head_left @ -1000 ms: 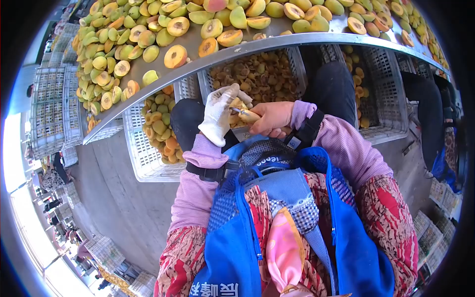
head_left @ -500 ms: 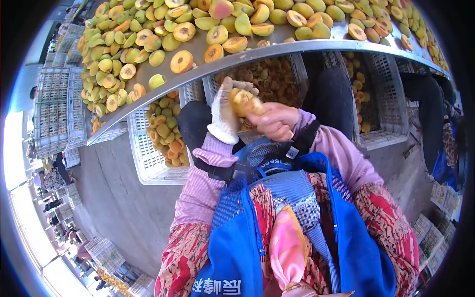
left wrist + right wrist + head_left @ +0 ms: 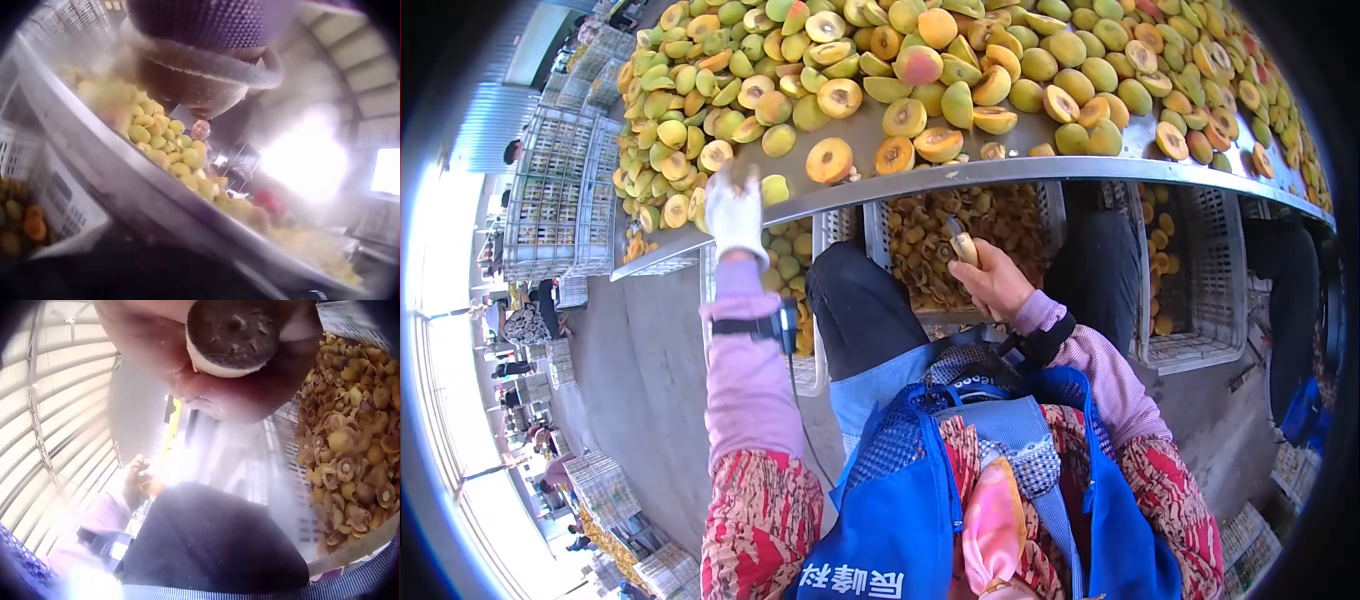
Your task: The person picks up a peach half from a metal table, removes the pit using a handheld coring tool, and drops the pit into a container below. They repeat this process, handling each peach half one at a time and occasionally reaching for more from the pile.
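In the head view my left hand (image 3: 736,215), in a white glove, reaches to the near edge of the metal table (image 3: 800,183), its blurred fingers among halved peaches (image 3: 829,160). No fruit shows in its grasp. In the left wrist view the glove cuff (image 3: 206,69) hides most of the fingers. My bare right hand (image 3: 997,284) grips a short wooden-handled pitting tool (image 3: 963,245) with a metal tip, over a crate of peach scraps (image 3: 990,225). The right wrist view shows the round butt of its handle (image 3: 232,337) between curled fingers.
More yellow-green peach halves (image 3: 1080,85) are heaped across the table. Below its edge stand white plastic crates, including one at the right (image 3: 1215,290) and one with fruit at the left (image 3: 785,250). Dark-trousered knees (image 3: 865,300) are between them. Stacked crates (image 3: 550,190) rise farther left.
The peach piece between the hands is gone from them. My left hand has moved left and forward to the table edge; my right hand has shifted right, still holding the tool.
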A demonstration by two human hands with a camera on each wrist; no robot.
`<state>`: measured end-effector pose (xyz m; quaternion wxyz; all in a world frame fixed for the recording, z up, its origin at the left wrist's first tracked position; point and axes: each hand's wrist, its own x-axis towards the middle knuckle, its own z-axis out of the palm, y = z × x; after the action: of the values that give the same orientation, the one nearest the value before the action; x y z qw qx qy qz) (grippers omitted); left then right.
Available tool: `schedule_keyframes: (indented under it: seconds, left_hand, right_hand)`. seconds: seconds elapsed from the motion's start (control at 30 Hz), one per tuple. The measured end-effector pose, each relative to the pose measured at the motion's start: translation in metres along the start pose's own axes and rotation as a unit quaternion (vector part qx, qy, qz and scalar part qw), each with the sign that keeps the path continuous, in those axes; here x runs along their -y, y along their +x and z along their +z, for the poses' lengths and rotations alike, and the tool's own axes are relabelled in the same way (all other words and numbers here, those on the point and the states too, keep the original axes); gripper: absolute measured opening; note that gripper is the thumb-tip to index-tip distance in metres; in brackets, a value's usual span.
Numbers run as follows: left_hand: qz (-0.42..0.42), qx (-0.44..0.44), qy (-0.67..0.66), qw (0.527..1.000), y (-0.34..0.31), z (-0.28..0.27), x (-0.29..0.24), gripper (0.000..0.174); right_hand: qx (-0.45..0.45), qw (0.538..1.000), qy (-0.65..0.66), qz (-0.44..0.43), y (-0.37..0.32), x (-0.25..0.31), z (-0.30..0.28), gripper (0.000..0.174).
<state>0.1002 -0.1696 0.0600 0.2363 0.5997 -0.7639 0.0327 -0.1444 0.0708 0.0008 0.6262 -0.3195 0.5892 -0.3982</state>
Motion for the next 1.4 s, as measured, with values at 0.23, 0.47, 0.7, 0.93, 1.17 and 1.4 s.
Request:
schedule_keyframes:
  seconds: [0.23, 0.47, 0.7, 0.93, 1.17, 1.4]
  left_hand:
    - [0.035, 0.261, -0.119, 0.957, 0.006, 0.05, -0.061, 0.051]
    - [0.103, 0.104, -0.163, 0.976, -0.003, 0.046, -0.065, 0.044]
    - [-0.182, -0.031, -0.416, 0.891, -0.001, -0.013, 0.033, 0.045]
    - [-0.295, -0.165, -0.051, 0.94, 0.058, -0.047, 0.189, 0.065]
    - [-0.222, 0.242, 0.118, 0.937, 0.06, -0.005, 0.155, 0.064]
    - [-0.207, -0.044, -0.362, 0.908, 0.025, -0.014, 0.147, 0.043]
  right_hand:
    - [0.005, 1.0, 0.015, 0.019, 0.005, 0.008, 0.005, 0.022]
    - [0.037, 0.992, 0.117, -0.008, -0.002, -0.002, 0.011, 0.015]
    - [0.009, 0.997, 0.069, 0.019, -0.003, -0.005, 0.004, 0.015]
    - [-0.011, 0.997, 0.005, 0.072, 0.02, -0.017, 0.017, 0.016]
    - [-0.013, 0.996, 0.019, 0.082, 0.038, -0.022, 0.021, 0.018]
    - [-0.021, 0.997, 0.018, 0.072, 0.037, -0.028, 0.019, 0.02]
